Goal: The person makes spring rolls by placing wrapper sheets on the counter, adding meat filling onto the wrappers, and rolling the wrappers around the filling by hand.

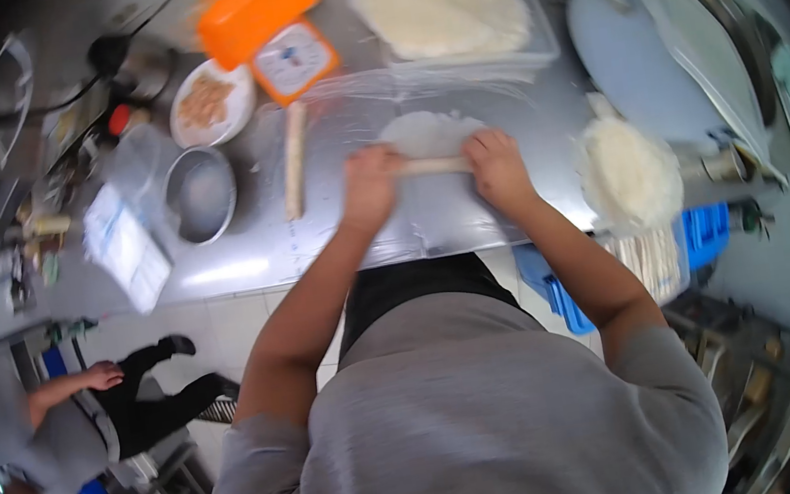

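Both my hands rest on the metal worktop, one at each end of a pale roll (435, 165). My left hand (374, 181) closes over its left end, and my right hand (497, 164) closes over its right end. Just beyond the roll lies a thin, whitish, round sheet (429, 128), flat on the plastic-covered top. To the left of my left hand is a pale stick-like cylinder (295, 160); I cannot tell whether it is a rolling pin or another roll. The fingers hide both roll ends.
At the back stand an orange kitchen scale (296, 59) and a plastic tub (543, 44) of white sheets. Leftward are a plate (240, 112) of orange-brown food and a metal bowl (202, 193). A bag (628, 164) of white stuff lies right. Another person (86, 422) is behind left.
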### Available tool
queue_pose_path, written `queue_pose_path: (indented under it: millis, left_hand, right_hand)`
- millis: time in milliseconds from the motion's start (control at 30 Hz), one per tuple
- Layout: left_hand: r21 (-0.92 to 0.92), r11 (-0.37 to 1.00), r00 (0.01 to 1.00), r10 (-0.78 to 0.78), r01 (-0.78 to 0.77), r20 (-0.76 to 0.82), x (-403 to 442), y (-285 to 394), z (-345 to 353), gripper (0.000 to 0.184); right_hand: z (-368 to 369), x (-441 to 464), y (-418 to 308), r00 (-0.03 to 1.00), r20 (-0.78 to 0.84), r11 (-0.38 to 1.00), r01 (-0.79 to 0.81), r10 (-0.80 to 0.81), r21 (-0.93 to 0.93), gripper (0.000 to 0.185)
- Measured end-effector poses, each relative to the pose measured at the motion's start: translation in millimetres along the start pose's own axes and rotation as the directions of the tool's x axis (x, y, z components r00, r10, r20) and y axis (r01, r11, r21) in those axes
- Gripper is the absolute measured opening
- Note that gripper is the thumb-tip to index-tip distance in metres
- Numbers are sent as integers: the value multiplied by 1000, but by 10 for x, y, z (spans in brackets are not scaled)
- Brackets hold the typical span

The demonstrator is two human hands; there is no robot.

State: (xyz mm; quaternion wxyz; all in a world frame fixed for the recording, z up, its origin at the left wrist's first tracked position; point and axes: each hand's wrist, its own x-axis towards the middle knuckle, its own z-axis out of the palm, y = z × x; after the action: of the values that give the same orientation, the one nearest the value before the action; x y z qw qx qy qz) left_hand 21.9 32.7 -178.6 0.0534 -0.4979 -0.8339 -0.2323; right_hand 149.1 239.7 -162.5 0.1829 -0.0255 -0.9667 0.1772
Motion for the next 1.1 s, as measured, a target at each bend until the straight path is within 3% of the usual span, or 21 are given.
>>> queue_pose_path:
  millis: [33,67,200,300,400,500,600,833,933,1000,1033,1100]
  left_hand:
    - [-83,997,995,6,3,102,6,26,77,17]
    - [-80,983,986,164,-164,-8,-88,-7,280,22]
    - [-21,998,997,59,-60,-48,-122,125,245,31]
    - [-234,972,999,-38,32,-21,-52,-9,279,28]
    - [-213,976,991,-23,50,129,81,-150,249,27]
    - [-73,992,994,-98,102,54,148,-65,150,22]
    - [39,995,993,90,-87,-70,107,-9,239,23]
    - [-200,979,999,29,-35,-34,133,-205,278,25]
    - [-189,980,998,-58,62,29,225,-277,257,20]
    - [-131,990,998,-44,48,34,290,-286,175,18]
    - [-117,992,998,-43,38,-44,299,-239,127,15]
    - [-128,992,999,-25,20,-42,267,-255,95,17]
  right_hand:
    - [51,-13,-32,998,35,998,59,-60,23,19]
    - [100,-53,-64,990,67,992,118,-121,51,19]
    - [175,-62,-71,994,43,986,96,-103,136,20]
    - [221,22,74,995,54,966,67,-83,250,20]
    - [179,170,160,972,232,950,-90,18,301,22]
    - [132,270,93,982,188,1000,18,-15,-11,25]
    - [232,240,32,980,23,979,198,-197,-45,24]
    - [275,283,190,991,87,968,82,-105,238,21]
    - [204,419,165,995,101,995,-9,0,95,20]
    - [137,462,59,999,-3,996,36,-36,78,15]
    - [103,469,46,997,-53,996,62,-58,69,13]
    - [135,383,125,995,-25,987,96,-94,126,13]
